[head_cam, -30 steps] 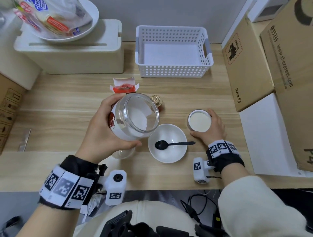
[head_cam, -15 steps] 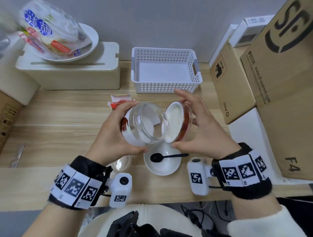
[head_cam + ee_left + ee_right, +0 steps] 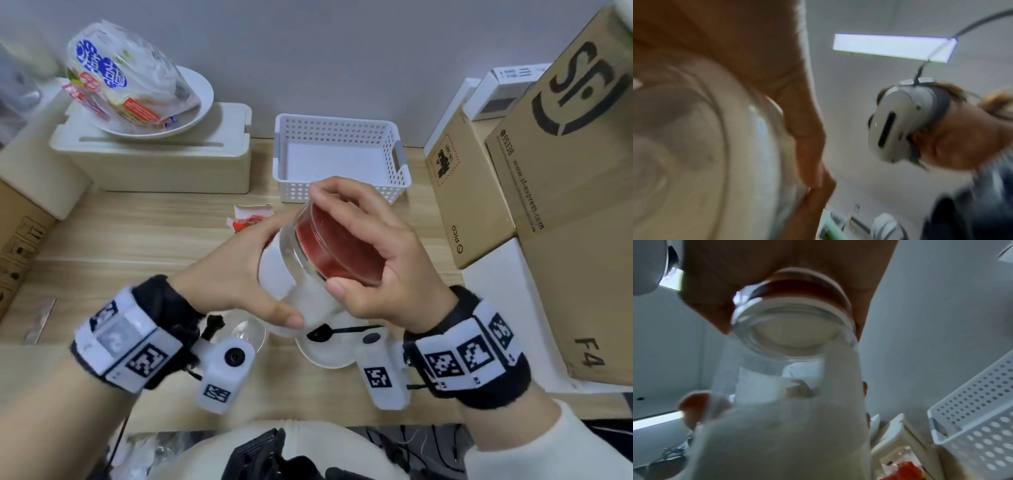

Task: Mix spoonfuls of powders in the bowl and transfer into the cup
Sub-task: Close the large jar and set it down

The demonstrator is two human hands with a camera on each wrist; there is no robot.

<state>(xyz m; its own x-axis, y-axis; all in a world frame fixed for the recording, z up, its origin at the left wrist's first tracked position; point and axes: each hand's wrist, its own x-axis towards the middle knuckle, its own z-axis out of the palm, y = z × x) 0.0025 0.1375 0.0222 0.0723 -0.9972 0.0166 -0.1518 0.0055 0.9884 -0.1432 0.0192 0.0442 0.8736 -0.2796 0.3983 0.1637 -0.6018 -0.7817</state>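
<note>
My left hand (image 3: pixel 246 274) grips a clear glass jar (image 3: pixel 291 274) with white powder, tilted above the table's middle. My right hand (image 3: pixel 370 246) holds the red lid (image 3: pixel 337 246) on the jar's mouth, fingers curled round its rim. In the right wrist view the lid (image 3: pixel 807 283) sits against the jar (image 3: pixel 789 331). Under the hands lies a white bowl (image 3: pixel 329 356) with a black spoon (image 3: pixel 339 331) in it. A clear glass cup (image 3: pixel 248 334) stands left of the bowl, partly hidden by my left wrist.
A white perforated basket (image 3: pixel 339 161) stands at the back centre. Cardboard boxes (image 3: pixel 548 178) fill the right side. A cream box (image 3: pixel 154 161) at the back left bears a plate with a plastic bag. A red-and-white packet (image 3: pixel 250 219) lies behind the jar.
My right hand lifted the lid from the table beside the bowl and brought it onto the jar's mouth. The left hand raised the jar and turned its mouth to the right.
</note>
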